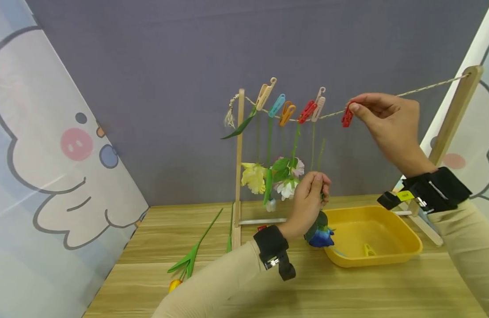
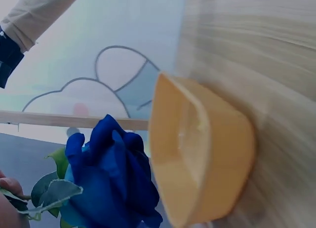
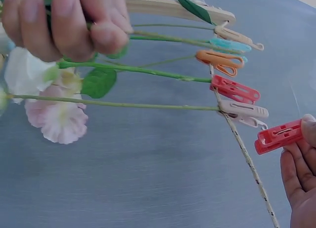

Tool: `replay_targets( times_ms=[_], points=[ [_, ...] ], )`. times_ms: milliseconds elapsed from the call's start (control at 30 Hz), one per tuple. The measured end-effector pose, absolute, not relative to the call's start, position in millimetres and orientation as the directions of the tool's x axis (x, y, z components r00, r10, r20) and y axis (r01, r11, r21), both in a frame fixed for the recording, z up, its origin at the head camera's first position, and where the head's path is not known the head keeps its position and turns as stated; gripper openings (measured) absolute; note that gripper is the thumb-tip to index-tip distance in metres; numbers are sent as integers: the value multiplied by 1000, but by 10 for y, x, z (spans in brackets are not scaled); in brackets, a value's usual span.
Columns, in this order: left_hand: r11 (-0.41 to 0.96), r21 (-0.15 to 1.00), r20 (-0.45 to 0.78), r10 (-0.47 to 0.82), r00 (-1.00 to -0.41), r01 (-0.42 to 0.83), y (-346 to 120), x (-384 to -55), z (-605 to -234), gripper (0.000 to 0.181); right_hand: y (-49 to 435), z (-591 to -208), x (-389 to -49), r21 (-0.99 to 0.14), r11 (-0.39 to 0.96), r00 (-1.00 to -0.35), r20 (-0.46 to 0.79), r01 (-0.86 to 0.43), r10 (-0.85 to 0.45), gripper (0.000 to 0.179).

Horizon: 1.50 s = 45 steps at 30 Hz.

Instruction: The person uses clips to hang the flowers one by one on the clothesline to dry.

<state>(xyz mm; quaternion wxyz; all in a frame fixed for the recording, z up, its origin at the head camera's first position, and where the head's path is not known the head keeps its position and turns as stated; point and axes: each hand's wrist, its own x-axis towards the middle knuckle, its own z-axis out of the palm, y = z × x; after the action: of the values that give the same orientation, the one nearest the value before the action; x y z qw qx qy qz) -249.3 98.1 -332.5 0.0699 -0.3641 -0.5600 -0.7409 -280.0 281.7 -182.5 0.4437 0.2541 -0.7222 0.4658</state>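
A person's right hand (image 1: 387,121) pinches a red clothespin (image 1: 347,117) between thumb and fingertips, holding it just at the string line (image 1: 427,87) strung between two wooden posts (image 1: 239,168). The wrist view shows the peg beside the line; whether it touches cannot be told. The left hand (image 1: 308,201), below the line, curls its fingers around the green stem of a blue rose (image 1: 321,236), bloom hanging down and stem pointing up toward the line.

Further along the line from the red clothespin, toward the left post, five pegs already grip it: a pale one (image 1: 319,106), a red one (image 1: 307,111), an orange one (image 1: 287,113), a light blue one (image 1: 277,105) and a beige one (image 1: 265,93). Flowers dangle head-down below the line, among them a yellow bloom (image 1: 253,177) and pink-white blossoms (image 1: 288,183).

Beneath the line, a yellow tray (image 1: 407,251) sits on the wooden table (image 1: 347,291), with a yellow peg (image 1: 369,251) inside. Left of the post's foot, a long-stemmed tulip (image 1: 188,263) lies flat on the table.
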Motion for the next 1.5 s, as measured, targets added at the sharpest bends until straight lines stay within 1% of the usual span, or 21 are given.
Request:
replay_targets(
  times_ms=[167,333,533,567,767,800,967,1033,1267,1500],
  points=[
    [-367,793,594,290,-750,486,1151,-2580,-3116,36,2805,-1707,-2864,-464,441,-491,869,-768,58,19],
    [-365,821,548,290,-785,438,1252,-2652,-3030,39,2782,-1637,-2934,-509,370,-527,848,-777,59,20],
    [-359,829,531,261,-806,430,1321,-2767,-2965,37,2753,-1548,-2958,-494,396,-520,853,-774,47,19],
    [-360,828,529,250,-811,429,1341,-2798,-2951,36,2754,-1535,-2969,-501,384,-525,850,-776,48,20],
    [-355,839,497,193,-846,412,1440,-2962,-2872,32,2744,-1518,-3108,-583,191,-587,809,-790,41,24],
    [-351,844,488,187,-853,406,1447,-2974,-2867,32,2737,-1525,-3130,-591,180,-594,803,-786,39,24],
    [-343,860,452,172,-875,377,1478,-3017,-2866,32,2713,-1568,-3190,-610,199,-616,787,-767,38,25],
    [-348,861,445,169,-879,370,1486,-3031,-2870,32,2702,-1583,-3197,-611,234,-620,783,-757,39,24],
    [-349,870,423,165,-891,349,1500,-3056,-2867,33,2672,-1628,-3222,-662,203,-664,745,-722,69,25],
    [-401,856,417,165,-894,325,1539,-3070,-2843,34,2692,-1645,-3232,-681,251,-688,722,-688,70,28]
  ],
)
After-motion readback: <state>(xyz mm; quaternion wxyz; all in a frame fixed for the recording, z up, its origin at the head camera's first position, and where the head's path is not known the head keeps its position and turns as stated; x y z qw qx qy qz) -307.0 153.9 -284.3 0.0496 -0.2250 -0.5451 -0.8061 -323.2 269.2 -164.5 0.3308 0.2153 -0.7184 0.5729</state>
